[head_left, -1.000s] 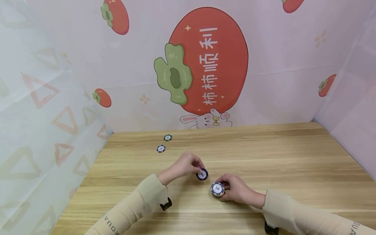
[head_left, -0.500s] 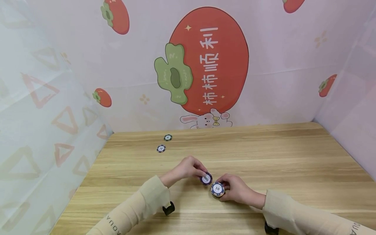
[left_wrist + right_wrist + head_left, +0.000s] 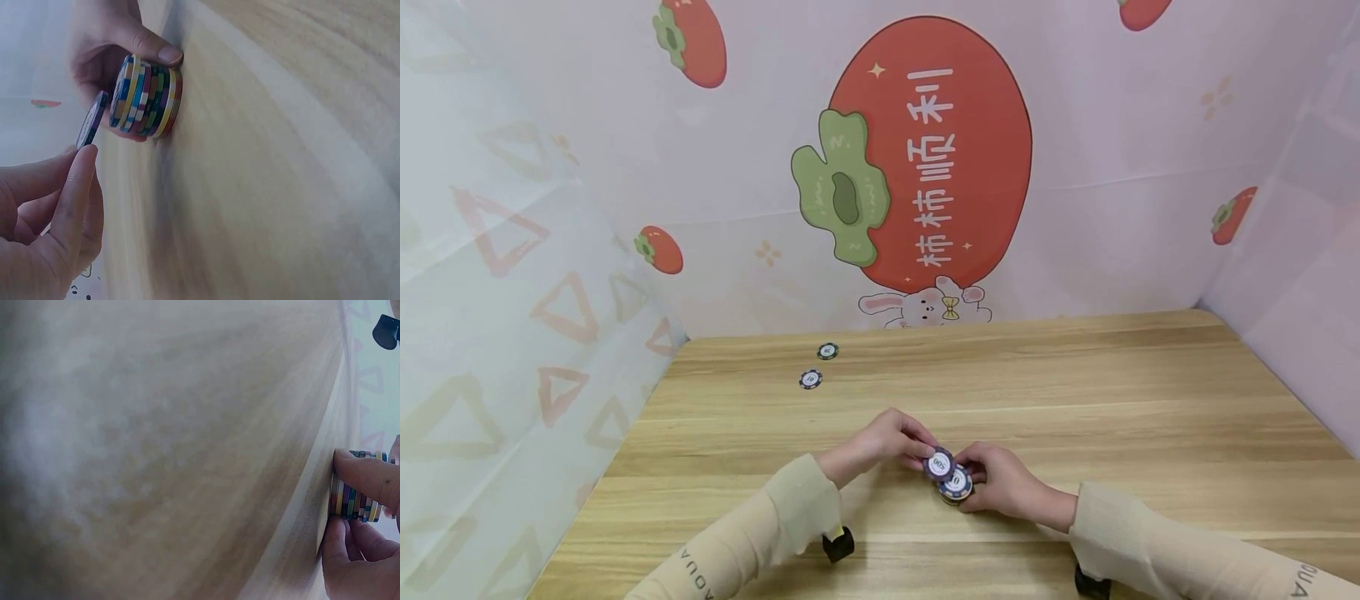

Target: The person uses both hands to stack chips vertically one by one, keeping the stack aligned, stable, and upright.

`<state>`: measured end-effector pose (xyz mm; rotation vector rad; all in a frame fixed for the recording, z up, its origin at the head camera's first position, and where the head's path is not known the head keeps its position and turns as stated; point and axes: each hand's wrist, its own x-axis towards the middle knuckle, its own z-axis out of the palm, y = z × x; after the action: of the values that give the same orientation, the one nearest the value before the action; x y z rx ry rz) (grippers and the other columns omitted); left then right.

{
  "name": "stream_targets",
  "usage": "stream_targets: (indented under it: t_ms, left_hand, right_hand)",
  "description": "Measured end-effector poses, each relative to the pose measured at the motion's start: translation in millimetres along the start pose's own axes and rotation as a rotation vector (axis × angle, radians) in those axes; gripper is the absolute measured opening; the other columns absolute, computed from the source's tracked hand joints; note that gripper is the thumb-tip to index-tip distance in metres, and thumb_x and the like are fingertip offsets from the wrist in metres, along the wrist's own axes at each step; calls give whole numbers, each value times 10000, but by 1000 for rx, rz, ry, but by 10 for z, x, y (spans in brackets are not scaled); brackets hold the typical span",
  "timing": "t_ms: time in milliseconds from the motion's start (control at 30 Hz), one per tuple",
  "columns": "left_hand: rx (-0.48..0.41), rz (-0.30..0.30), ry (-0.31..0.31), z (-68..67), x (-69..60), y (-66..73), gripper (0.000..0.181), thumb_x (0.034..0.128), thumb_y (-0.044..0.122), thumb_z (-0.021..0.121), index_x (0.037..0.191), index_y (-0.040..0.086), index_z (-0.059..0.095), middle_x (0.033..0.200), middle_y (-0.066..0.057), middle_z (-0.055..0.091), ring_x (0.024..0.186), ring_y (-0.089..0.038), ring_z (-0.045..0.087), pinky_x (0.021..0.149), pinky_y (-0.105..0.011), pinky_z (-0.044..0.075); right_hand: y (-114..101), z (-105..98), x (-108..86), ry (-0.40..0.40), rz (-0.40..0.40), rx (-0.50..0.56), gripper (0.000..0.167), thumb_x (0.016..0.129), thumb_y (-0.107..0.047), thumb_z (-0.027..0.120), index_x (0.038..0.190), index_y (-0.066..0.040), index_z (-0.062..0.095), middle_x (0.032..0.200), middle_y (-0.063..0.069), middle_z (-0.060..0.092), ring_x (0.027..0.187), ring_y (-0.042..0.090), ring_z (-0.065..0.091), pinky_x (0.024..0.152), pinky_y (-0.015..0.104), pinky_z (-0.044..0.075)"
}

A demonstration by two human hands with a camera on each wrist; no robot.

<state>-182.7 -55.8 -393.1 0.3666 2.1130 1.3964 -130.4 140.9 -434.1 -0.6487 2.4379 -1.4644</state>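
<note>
A purple-edged poker chip (image 3: 939,463) marked 500 is pinched between the thumb and fingers of my left hand (image 3: 887,442). It overlaps the top of a stack of poker chips (image 3: 957,485) in the head view; the left wrist view shows a small gap between the two. My right hand (image 3: 1011,482) grips that stack from the right side, its thumb and fingers around it. The stack (image 3: 147,97) holds several chips of mixed colours and stands on the table, with a blue chip marked 10 on top.
Two loose chips lie at the back left of the wooden table (image 3: 1112,400): a dark green-edged chip (image 3: 828,351) and a blue-edged chip (image 3: 811,379). A printed cloth wall (image 3: 1112,233) stands behind the table, with cloth on both sides.
My left hand has moved right and toward me, bringing the purple-edged chip from beside the stack to over its top edge. The right hand and the stack have stayed in place.
</note>
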Motion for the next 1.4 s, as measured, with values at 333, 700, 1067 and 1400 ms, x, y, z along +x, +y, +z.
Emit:
stream_targets:
  t_ms: [333, 700, 1067, 1400]
  left_hand:
    - [-52, -34, 18, 110, -6, -38, 153, 791, -59, 635, 933, -113, 658, 829, -159, 669, 624, -116, 613, 588, -243, 531]
    - [-11, -44, 73, 209, -28, 31, 109, 759, -44, 678, 860, -83, 683, 788, -116, 668, 624, -120, 619, 580, -238, 528]
    - [11, -23, 69, 263, -44, 62, 86, 743, -58, 687, 823, -87, 679, 775, -107, 666, 619, -123, 620, 575, -236, 528]
    - [45, -16, 81, 263, -30, 47, 73, 735, -47, 698, 803, -72, 686, 757, -101, 670, 590, -108, 613, 558, -229, 523]
  right_hand:
    - [-4, -6, -2, -4, -6, 20, 466, 581, 31, 803, 994, 64, 589, 987, 110, 584, 876, 229, 604, 730, 219, 502]
    - [-5, -4, 2, -7, -9, 28, 462, 576, 47, 799, 987, 58, 588, 954, 106, 583, 865, 215, 603, 729, 199, 498]
    - [-13, -5, -9, -10, -19, 37, 465, 583, 36, 796, 998, 71, 589, 976, 105, 589, 865, 228, 616, 726, 197, 499]
    - [-19, -7, -6, -15, -15, 36, 459, 587, 36, 794, 994, 76, 585, 972, 108, 588, 860, 230, 618, 719, 190, 497]
